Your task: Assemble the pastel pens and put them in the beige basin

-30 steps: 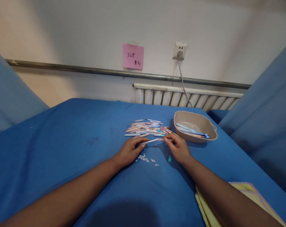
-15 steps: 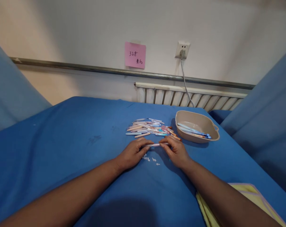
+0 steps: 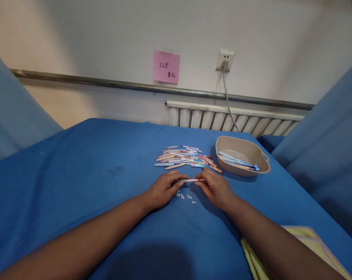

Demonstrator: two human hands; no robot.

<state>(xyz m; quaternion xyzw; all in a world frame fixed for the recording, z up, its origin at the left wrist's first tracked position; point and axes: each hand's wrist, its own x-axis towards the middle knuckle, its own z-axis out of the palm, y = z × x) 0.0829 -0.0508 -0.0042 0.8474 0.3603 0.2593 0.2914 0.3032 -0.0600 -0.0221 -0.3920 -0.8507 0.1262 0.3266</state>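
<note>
Both of my hands rest on a blue cloth-covered table and pinch one thin pale pen between them. My left hand grips its left end, my right hand its right end. Beyond the hands lies a pile of several coloured pens. Under the held pen several small white caps are scattered on the cloth. A beige basin at the right holds a few pens.
A yellow cloth lies under my right forearm at the lower right. Blue draped surfaces rise at both sides. Behind the table are a radiator, a metal rail, a wall socket with a cable and a pink note.
My hands have drawn closer together along the pen. The small teal cap seen beside my right hand a second ago is hidden now.
</note>
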